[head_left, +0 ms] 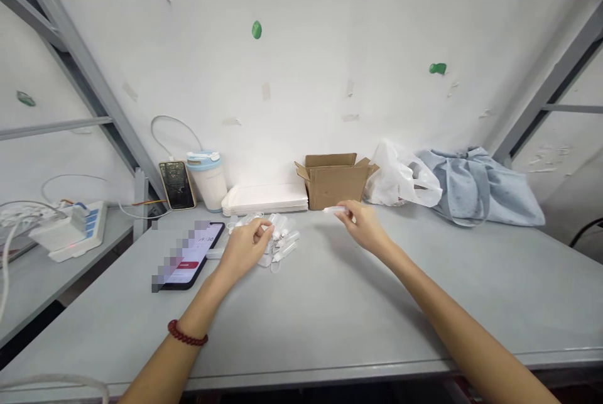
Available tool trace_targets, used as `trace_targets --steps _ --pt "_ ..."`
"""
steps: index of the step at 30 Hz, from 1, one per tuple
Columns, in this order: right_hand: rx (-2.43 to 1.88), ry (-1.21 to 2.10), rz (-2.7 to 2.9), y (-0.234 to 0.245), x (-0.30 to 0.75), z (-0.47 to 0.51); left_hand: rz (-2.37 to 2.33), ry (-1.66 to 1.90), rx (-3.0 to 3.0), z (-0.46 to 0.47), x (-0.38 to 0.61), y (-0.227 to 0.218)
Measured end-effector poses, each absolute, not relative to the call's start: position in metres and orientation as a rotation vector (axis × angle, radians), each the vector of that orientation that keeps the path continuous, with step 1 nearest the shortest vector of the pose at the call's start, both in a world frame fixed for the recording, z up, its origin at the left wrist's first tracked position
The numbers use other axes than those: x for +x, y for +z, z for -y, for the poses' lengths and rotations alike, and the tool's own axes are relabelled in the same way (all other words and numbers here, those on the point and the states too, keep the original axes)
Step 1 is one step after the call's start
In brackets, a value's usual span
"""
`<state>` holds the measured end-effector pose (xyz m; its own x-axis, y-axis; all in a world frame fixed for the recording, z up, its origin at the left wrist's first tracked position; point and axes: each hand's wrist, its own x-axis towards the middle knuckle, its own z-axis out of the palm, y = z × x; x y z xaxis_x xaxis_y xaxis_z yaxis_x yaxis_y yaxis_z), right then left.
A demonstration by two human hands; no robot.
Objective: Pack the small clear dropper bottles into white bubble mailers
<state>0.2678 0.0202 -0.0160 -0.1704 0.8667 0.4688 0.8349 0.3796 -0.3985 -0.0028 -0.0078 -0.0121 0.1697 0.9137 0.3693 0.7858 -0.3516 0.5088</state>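
A heap of several small clear plastic tubes (281, 242) lies on the grey table (330, 303) in front of me. My left hand (245, 248) rests at the heap's left side, fingers curled and pinched on a tube from the heap. My right hand (363, 223) is raised a little to the right, near an open cardboard box (333, 181), and pinches one small clear tube (335, 210) between thumb and fingertips. A red bead bracelet (186, 333) circles my left wrist.
A phone (194, 254) lies left of the heap. Behind stand a second phone (178, 185), a white cup with a blue lid (208, 179), a stack of white trays (264, 199), a white plastic bag (400, 175) and a blue cloth bag (475, 186). A power strip (75, 228) sits far left.
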Motion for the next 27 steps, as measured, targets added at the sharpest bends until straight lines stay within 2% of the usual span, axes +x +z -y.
trace_targets --steps 4,12,16,19,27 --pt "-1.239 0.282 1.934 -0.014 0.252 -0.008 -1.565 0.804 2.422 0.012 0.004 -0.019" --pt "-1.210 0.745 1.755 -0.010 0.234 0.008 -1.475 0.723 2.494 0.017 0.013 -0.026" --pt "-1.206 0.833 1.680 -0.011 0.231 0.011 -1.523 0.804 2.463 0.017 0.014 -0.024" --pt "-1.169 0.881 1.625 -0.011 0.229 0.012 -1.390 0.838 2.377 0.019 0.016 -0.022" --pt "-1.132 0.937 1.520 -0.009 0.229 0.011 -1.239 0.750 2.175 0.026 0.026 -0.019"
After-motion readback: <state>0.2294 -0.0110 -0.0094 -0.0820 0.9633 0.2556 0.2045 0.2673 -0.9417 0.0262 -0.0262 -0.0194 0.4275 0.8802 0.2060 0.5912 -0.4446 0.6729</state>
